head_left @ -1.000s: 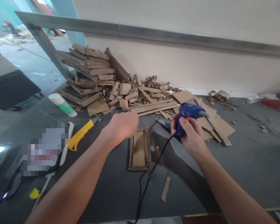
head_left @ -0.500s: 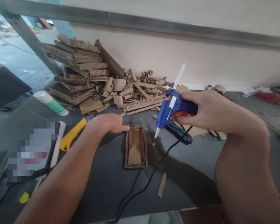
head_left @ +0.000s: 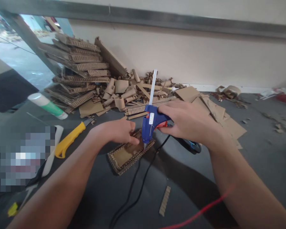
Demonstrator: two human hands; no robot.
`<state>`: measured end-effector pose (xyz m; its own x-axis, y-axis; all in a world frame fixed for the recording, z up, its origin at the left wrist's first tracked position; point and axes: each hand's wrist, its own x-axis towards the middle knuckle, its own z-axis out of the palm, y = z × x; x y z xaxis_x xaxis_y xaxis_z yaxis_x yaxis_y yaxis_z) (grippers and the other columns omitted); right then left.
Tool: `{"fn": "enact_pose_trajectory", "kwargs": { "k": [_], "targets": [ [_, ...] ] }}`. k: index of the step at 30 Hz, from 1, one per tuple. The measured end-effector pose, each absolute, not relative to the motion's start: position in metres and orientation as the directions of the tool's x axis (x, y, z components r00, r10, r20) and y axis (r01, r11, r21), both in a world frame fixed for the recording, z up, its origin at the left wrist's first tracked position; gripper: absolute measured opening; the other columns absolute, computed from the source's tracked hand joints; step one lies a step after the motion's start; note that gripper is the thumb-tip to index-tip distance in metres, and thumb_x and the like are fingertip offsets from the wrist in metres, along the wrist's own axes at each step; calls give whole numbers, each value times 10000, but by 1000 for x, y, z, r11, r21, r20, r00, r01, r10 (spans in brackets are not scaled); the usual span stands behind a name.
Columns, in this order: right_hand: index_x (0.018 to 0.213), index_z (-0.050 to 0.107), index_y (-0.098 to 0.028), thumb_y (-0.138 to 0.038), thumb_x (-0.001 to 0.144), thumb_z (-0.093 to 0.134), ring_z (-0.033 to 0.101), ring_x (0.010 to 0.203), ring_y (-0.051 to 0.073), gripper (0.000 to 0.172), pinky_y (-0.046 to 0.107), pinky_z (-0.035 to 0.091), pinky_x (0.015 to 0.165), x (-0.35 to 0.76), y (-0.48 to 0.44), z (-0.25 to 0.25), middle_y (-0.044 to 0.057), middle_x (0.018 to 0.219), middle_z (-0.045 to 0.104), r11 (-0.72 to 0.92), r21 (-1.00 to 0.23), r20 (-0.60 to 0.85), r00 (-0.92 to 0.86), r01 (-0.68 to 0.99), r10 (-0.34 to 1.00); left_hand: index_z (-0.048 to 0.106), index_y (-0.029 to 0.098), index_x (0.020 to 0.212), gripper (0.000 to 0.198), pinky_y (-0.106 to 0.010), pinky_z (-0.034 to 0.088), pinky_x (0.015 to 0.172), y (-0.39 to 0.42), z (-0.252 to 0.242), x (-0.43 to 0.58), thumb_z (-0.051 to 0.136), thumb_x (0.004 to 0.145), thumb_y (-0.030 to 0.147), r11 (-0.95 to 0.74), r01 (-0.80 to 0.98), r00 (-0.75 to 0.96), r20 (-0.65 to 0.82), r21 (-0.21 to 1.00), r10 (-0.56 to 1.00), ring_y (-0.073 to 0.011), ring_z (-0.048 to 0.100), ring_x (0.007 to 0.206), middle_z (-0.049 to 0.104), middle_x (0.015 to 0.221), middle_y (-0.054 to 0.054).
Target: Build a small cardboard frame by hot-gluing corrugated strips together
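A small cardboard tray (head_left: pixel 124 156) with corrugated walls lies slantwise on the dark tabletop. At its far side my left hand (head_left: pixel 120 132) grips the wall, thumb over the inside and other fingers partly hidden. My right hand (head_left: pixel 181 119) is wrapped round a blue hot glue gun (head_left: pixel 147 128), fingers by the red trigger. A clear glue stick (head_left: pixel 153 87) sticks up from the gun's back. The nozzle points down at the tray's right-hand wall near the far corner; whether it touches is too small to tell.
Stacked corrugated cardboard pieces (head_left: pixel 85 66) and curled scraps (head_left: pixel 122 90) fill the back. Left are a yellow-handled knife (head_left: pixel 70 140) and a white-green tube (head_left: pixel 47 106). A blue-black cutter (head_left: pixel 187 144) lies right. The black cord (head_left: pixel 143 187) and a corrugated strip (head_left: pixel 165 201) lie in front.
The tray has turned from lengthwise to slanted, its near end swinging left. My right hand has brought the glue gun left and down to the tray wall. A red cord now shows at lower right.
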<state>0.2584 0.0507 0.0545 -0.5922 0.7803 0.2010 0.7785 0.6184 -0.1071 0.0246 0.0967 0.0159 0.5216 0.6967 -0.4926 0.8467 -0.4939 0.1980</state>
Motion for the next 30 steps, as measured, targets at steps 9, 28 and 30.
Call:
{"fn": "enact_pose_trajectory", "kwargs": {
  "k": [9,28,30],
  "targets": [
    [908,592,-185,-366,856,622,494,616,167,191,288,252,539,261,53,53,44,735,608,556,-84,203,-532,827,822,614,227,847,264,-301,378,607,96,31,22,611,809,488,-523,835,536,-468,170,703,-220,616,727,679,811,-37],
    [980,577,-168,-343,829,637,585,703,220,239,292,269,548,250,66,25,94,867,679,461,-18,320,-432,887,843,555,218,832,170,-317,354,585,100,44,15,588,843,384,-440,879,474,-228,185,850,-219,609,704,641,746,-32],
    [986,576,-164,-333,837,629,585,691,220,232,297,260,545,250,68,20,94,868,683,464,-9,316,-438,886,842,557,218,823,171,-320,361,597,99,44,15,592,838,385,-447,871,485,-220,203,846,-216,611,699,644,743,-29]
  ]
}}
